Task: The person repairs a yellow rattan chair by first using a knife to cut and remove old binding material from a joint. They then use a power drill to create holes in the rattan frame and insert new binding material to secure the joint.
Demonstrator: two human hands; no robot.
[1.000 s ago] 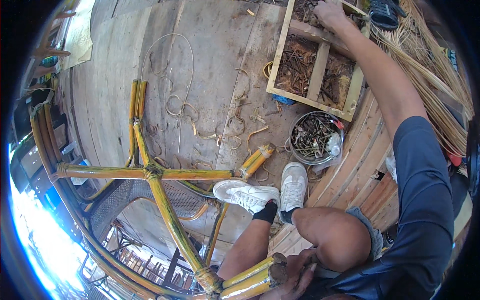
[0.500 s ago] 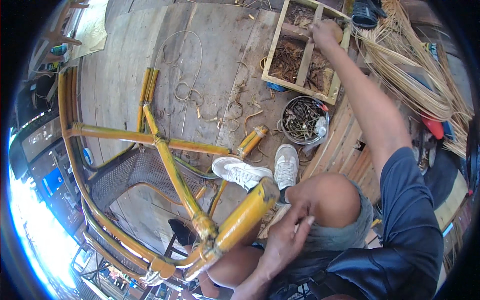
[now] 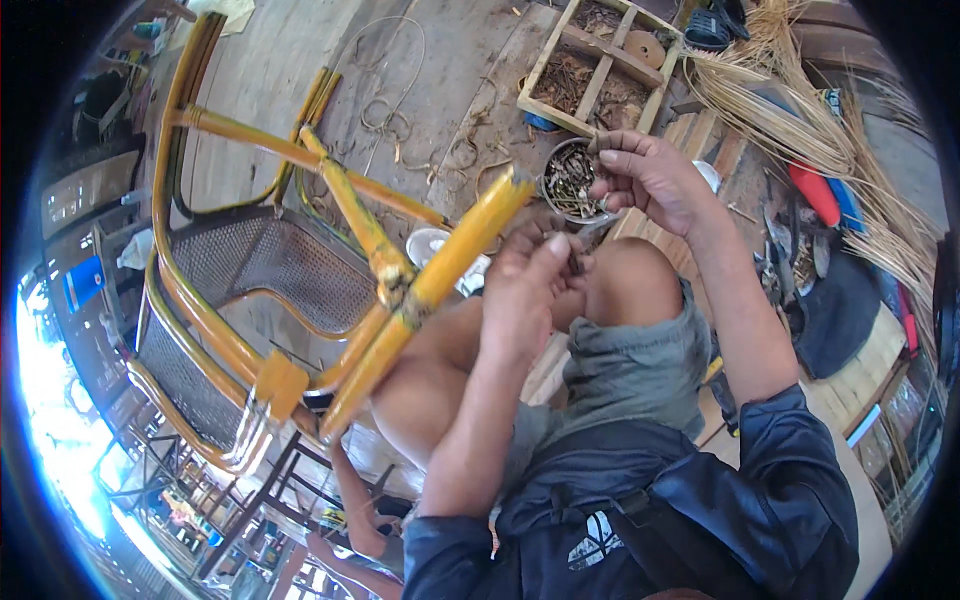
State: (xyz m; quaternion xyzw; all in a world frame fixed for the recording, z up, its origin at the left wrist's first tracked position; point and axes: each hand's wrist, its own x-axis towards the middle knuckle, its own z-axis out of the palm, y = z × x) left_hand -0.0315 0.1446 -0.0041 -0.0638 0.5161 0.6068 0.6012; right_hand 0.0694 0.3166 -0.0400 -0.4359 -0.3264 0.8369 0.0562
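A yellow rattan chair frame (image 3: 370, 215) with a dark woven panel (image 3: 290, 265) lies tipped over on my left, its thick legs leaning across my left thigh. My left hand (image 3: 520, 285) is closed in a pinch above my knees, beside the end of the nearest chair leg. A small dark bit shows at its fingertips, too blurred to name. Raised over my right knee, my right hand (image 3: 655, 185) has its fingers curled and pinched together; what they hold is too small to tell. Just beyond it stands a round metal bowl (image 3: 548, 185) of small brown and dark pieces, partly covered by the hand.
A wooden compartment box (image 3: 590, 122) with small brown bits and a round tan piece stands on the plank floor (image 3: 440, 60). Bundles of pale cane strips (image 3: 780, 110) lie at the right, near a red-and-blue object (image 3: 815, 195). Another person's arm (image 3: 355, 500) shows at lower left.
My right hand has come back from the compartment box to near my knees. My left hand has risen off my right knee. The chair frame has shifted and turned in view.
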